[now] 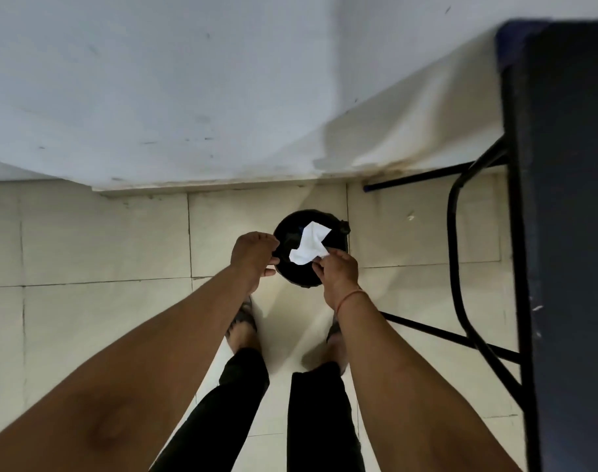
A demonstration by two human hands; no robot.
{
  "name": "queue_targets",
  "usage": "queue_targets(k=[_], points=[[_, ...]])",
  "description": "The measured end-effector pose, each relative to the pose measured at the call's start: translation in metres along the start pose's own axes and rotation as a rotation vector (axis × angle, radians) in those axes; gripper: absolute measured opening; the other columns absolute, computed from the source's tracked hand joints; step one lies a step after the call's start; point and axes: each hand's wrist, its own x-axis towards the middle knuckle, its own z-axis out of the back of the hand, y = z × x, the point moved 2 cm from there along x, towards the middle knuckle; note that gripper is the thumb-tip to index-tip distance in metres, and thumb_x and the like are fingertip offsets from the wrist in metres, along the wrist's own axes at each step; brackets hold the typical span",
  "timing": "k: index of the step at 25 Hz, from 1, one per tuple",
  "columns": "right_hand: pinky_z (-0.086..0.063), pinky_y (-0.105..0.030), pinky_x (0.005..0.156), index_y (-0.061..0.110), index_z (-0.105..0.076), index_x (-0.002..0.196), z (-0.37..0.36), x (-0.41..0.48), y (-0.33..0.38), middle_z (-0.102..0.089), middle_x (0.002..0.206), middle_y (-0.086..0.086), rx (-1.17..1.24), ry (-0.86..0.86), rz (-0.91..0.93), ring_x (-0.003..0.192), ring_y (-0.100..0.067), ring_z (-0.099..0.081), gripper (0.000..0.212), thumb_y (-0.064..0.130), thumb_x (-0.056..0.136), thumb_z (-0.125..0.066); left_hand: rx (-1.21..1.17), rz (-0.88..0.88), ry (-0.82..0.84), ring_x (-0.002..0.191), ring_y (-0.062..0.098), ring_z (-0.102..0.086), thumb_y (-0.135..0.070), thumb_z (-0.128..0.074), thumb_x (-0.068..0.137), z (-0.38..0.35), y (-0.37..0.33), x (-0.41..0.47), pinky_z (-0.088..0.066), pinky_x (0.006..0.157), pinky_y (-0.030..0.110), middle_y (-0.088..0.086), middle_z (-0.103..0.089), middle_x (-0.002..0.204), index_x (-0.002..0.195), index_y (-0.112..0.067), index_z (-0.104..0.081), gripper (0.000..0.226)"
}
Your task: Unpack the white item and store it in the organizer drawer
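I look straight down at a small round black bin (338, 233) lined with a black bag, standing on the tiled floor by the wall. My right hand (336, 272) pinches a crumpled white piece of wrapping (309, 247) by its lower edge and holds it over the bin's mouth. My left hand (255, 255) grips the bin's left rim, fingers curled over the bag edge. No organizer drawer is in view.
A dark table (570, 233) with black metal legs (457, 233) fills the right side, close to the bin. A white wall (188, 97) runs along the top. My feet in sandals (243, 321) stand on cream floor tiles (86, 240) just below the bin.
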Motion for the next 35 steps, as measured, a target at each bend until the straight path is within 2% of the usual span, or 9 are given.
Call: queue_targets(k=[6, 11, 15, 18, 22, 24, 28, 31, 35], points=[[-0.05, -0.051, 0.112, 0.021, -0.053, 0.148, -0.019, 0.074, -0.027, -0.058, 0.148, -0.013, -0.228, 0.043, -0.07, 0.134, -0.038, -0.057, 0.053, 0.014, 0.096, -0.055, 0.034, 0.009, -0.005, 0.079, 0.025, -0.07, -0.014, -0.068, 0.097, -0.014, 0.025, 0.06, -0.055, 0.058, 0.031, 0.007, -0.073, 0.095, 0.11, -0.014, -0.073, 0.014], [-0.044, -0.048, 0.118, 0.03, -0.052, 0.15, -0.02, 0.001, 0.023, -0.053, 0.156, -0.003, -0.445, 0.075, 0.124, 0.142, -0.027, -0.052, 0.067, -0.003, 0.093, -0.046, 0.009, -0.032, -0.017, 0.083, 0.024, -0.068, -0.017, -0.071, 0.095, 0.003, 0.004, 0.023, -0.058, 0.069, 0.037, 0.007, -0.075, 0.103, 0.097, -0.022, -0.072, 0.005], [-0.042, -0.029, 0.106, 0.027, -0.049, 0.153, -0.012, -0.095, 0.096, -0.054, 0.156, -0.005, -0.643, 0.14, 0.312, 0.142, -0.024, -0.051, 0.067, -0.003, 0.093, -0.045, 0.032, -0.147, -0.015, 0.09, 0.024, -0.069, -0.02, -0.073, 0.093, 0.017, -0.049, -0.069, -0.059, 0.079, 0.042, 0.006, -0.076, 0.109, 0.117, -0.019, -0.073, 0.024], [-0.042, -0.025, 0.101, 0.028, -0.046, 0.155, 0.0, -0.158, 0.145, -0.055, 0.155, -0.005, -0.762, 0.18, 0.482, 0.133, -0.021, -0.056, 0.068, 0.002, 0.092, -0.05, 0.088, -0.278, -0.077, 0.095, 0.026, -0.069, -0.022, -0.072, 0.091, 0.025, -0.091, -0.144, -0.062, 0.088, 0.047, 0.004, -0.075, 0.108, 0.121, -0.021, -0.073, 0.031], [-0.049, -0.041, 0.113, 0.027, -0.045, 0.156, 0.036, -0.256, 0.227, -0.052, 0.155, -0.008, -0.759, 0.246, 0.654, 0.132, -0.022, -0.056, 0.069, 0.005, 0.092, -0.057, 0.405, -0.579, -0.242, 0.107, 0.022, -0.065, -0.029, -0.072, 0.095, 0.023, -0.143, -0.259, -0.05, 0.094, 0.035, -0.005, -0.067, 0.12, 0.129, -0.024, -0.069, 0.035], [-0.05, -0.041, 0.112, 0.028, -0.041, 0.158, 0.059, -0.306, 0.264, -0.051, 0.157, -0.008, -0.79, 0.248, 0.747, 0.133, -0.024, -0.056, 0.073, 0.005, 0.091, -0.057, 0.514, -0.705, -0.312, 0.113, 0.024, -0.067, -0.028, -0.071, 0.095, 0.021, -0.164, -0.316, -0.047, 0.095, 0.034, -0.001, -0.067, 0.128, 0.135, -0.023, -0.067, 0.04], [-0.039, -0.031, 0.114, 0.023, -0.035, 0.162, 0.107, -0.401, 0.317, -0.041, 0.164, -0.009, -0.915, 0.203, 1.019, 0.147, -0.026, -0.045, 0.077, 0.007, 0.091, -0.06, 0.705, -0.927, -0.442, 0.128, 0.033, -0.063, -0.026, -0.067, 0.096, 0.021, -0.202, -0.42, -0.048, 0.103, 0.038, 0.012, -0.06, 0.146, 0.148, -0.021, -0.058, 0.053], [-0.029, -0.036, 0.123, 0.023, -0.027, 0.165, 0.149, -0.476, 0.345, -0.018, 0.175, -0.008, -0.982, 0.124, 1.254, 0.161, -0.025, -0.021, 0.081, 0.015, 0.093, -0.063, 0.815, -1.098, -0.573, 0.139, 0.039, -0.052, -0.024, -0.067, 0.096, 0.017, -0.222, -0.508, -0.051, 0.103, 0.046, 0.013, -0.052, 0.156, 0.156, -0.018, -0.051, 0.062], [-0.028, -0.045, 0.125, 0.025, -0.025, 0.166, 0.202, -0.561, 0.371, -0.009, 0.177, -0.011, -1.058, -0.062, 1.554, 0.162, -0.031, -0.014, 0.084, 0.026, 0.093, -0.066, 0.89, -1.294, -0.771, 0.144, 0.042, -0.045, -0.026, -0.069, 0.093, 0.009, -0.232, -0.608, -0.055, 0.098, 0.05, 0.013, -0.044, 0.164, 0.162, -0.015, -0.043, 0.074]])
